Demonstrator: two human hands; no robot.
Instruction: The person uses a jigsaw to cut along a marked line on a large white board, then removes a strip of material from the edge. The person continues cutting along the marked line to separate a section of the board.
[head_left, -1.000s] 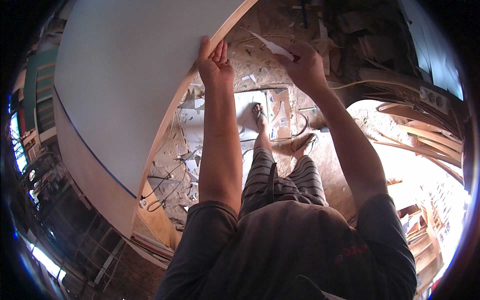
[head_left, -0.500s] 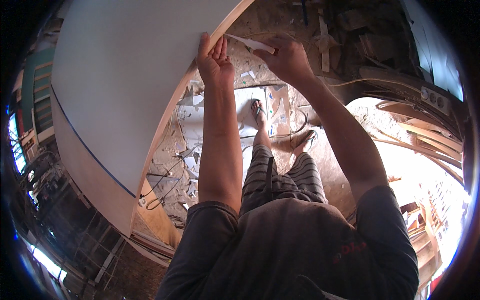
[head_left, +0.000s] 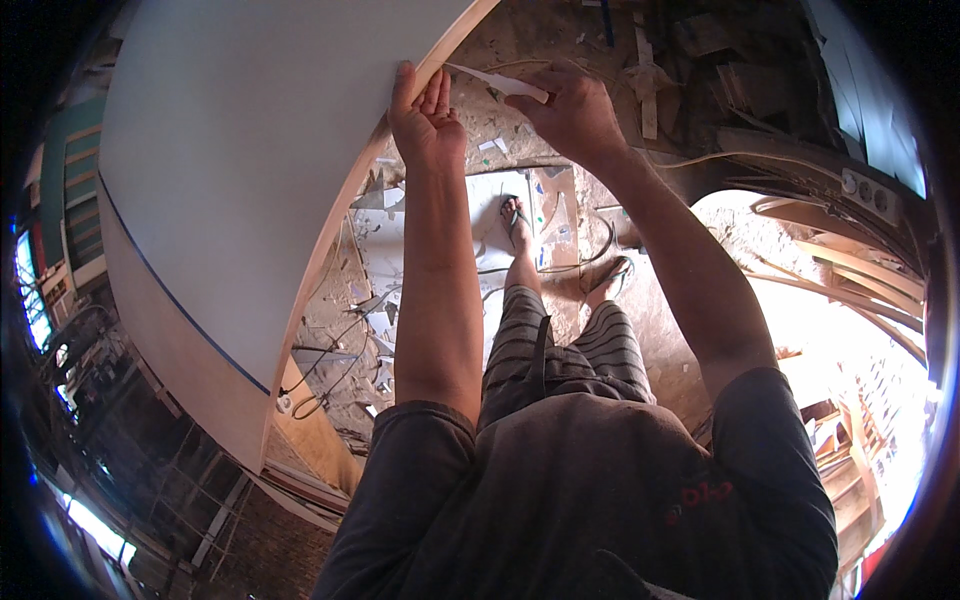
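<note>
A large pale board [head_left: 240, 150] with a light wooden edge fills the upper left. My left hand [head_left: 432, 128] grips that edge, its thumb on the board's face and its fingers curled on the edge's other side. Just to the right, my right hand [head_left: 575, 115] pinches a thin white strip [head_left: 507, 83] that tapers to a point. The strip's tip reaches to the board's edge, close to my left fingers; whether it is attached there I cannot tell.
White scraps and a pale sheet [head_left: 390, 238] lie on the dusty floor round my feet. A dark cable [head_left: 330, 350] runs below the board. At right are a socket strip [head_left: 872, 195] and stacked wood offcuts [head_left: 860, 270]. A blue line crosses the board's lower part.
Both hands and the board's edge appear very slightly shifted up and left. My grip on the board and on the white strip stays the same.
</note>
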